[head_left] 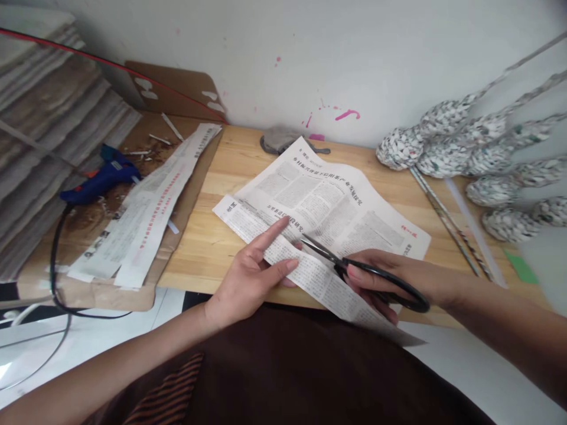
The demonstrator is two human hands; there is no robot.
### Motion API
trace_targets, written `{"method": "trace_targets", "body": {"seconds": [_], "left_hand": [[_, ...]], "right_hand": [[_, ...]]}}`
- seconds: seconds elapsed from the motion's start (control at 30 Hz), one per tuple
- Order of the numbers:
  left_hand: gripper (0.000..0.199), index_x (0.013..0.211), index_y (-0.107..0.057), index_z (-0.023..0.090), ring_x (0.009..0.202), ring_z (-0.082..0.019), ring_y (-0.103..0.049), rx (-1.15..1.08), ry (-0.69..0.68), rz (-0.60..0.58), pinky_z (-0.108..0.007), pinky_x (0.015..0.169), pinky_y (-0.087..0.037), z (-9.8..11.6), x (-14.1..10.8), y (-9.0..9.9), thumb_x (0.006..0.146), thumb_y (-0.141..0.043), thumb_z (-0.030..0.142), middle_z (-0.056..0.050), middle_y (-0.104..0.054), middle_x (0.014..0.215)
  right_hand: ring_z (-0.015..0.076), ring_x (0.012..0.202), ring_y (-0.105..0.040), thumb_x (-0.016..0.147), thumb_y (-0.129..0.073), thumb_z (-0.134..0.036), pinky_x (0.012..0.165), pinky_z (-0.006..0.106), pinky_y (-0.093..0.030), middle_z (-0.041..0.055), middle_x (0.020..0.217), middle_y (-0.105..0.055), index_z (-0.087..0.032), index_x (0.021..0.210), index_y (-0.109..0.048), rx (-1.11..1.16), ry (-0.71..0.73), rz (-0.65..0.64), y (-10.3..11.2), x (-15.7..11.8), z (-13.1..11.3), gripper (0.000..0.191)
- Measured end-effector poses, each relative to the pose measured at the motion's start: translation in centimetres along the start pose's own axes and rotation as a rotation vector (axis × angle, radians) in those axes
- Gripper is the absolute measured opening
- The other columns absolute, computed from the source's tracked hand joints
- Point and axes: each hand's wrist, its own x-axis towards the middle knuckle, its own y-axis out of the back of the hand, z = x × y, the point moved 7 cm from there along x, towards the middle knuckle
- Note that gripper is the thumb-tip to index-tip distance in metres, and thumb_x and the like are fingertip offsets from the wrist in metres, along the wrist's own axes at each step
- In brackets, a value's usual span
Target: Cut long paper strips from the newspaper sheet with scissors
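Note:
A sheet of newspaper (328, 189) lies on the wooden table, its near part cut into a strip (319, 283) that hangs over the front edge. My left hand (252, 271) pinches this strip between thumb and fingers, the index finger stretched along the sheet. Black-handled scissors (325, 251) are in my right hand (376, 277), which is closed around the handles. Their blades point left along the line between strip and sheet, the tips close to my left fingers. Part of the lower blade is hidden by the paper.
On cardboard at left are a blue glue gun (101, 180) with a black cord and cut newspaper strips (150, 218), beside a tall paper stack (48, 130). Several woven paper bundles (447, 141) and thin rods (447, 218) occupy the right. A grey object (283, 140) sits by the wall.

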Motion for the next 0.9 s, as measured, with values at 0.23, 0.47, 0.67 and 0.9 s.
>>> {"method": "trace_targets", "body": {"seconds": [0.23, 0.47, 0.67, 0.9], "left_hand": [[0.075, 0.148, -0.052, 0.036, 0.059, -0.018, -0.067, 0.120, 0.024, -0.031, -0.046, 0.067, -0.063, 0.7, -0.1, 0.1, 0.079, -0.081, 0.042, -0.003, -0.076, 0.098], [0.057, 0.140, -0.061, 0.032, 0.136, -0.032, -0.055, 0.129, -0.119, -0.016, -0.053, 0.120, -0.038, 1.3, 0.3, 0.9, 0.085, -0.077, 0.037, -0.002, -0.063, 0.144], [0.064, 0.144, -0.058, 0.032, 0.147, -0.031, -0.042, 0.221, -0.289, 0.133, -0.049, 0.125, -0.029, 3.2, -0.4, 1.8, 0.083, -0.079, 0.032, 0.000, -0.055, 0.152], [0.070, 0.149, -0.051, 0.031, 0.151, -0.029, -0.035, 0.256, -0.299, 0.211, -0.047, 0.128, -0.024, 2.0, -0.7, 2.0, 0.084, -0.078, 0.032, 0.000, -0.048, 0.158]], "right_hand": [[0.0083, 0.040, -0.053, 0.084, -0.054, -0.082, 0.038, 0.020, -0.037, -0.0028, 0.060, -0.056, -0.019, 0.074, -0.049, 0.135, -0.086, -0.157, -0.9, 0.5, 1.1, 0.064], [0.0069, 0.040, -0.052, 0.087, -0.053, -0.079, 0.037, 0.018, -0.032, -0.0047, 0.059, -0.055, -0.019, 0.079, -0.052, 0.185, -0.021, -0.163, -0.8, 0.9, 0.6, 0.061], [0.0093, 0.039, -0.054, 0.084, -0.050, -0.083, 0.042, 0.022, -0.035, -0.0042, 0.055, -0.056, -0.019, 0.075, -0.053, 0.039, 0.031, -0.117, 0.3, 1.4, 0.3, 0.065], [0.0134, 0.047, -0.058, 0.082, -0.065, -0.073, 0.049, 0.026, -0.043, 0.0011, 0.063, -0.065, -0.017, 0.079, -0.062, -0.270, 0.007, 0.204, 4.6, 0.8, -1.3, 0.056]]}}
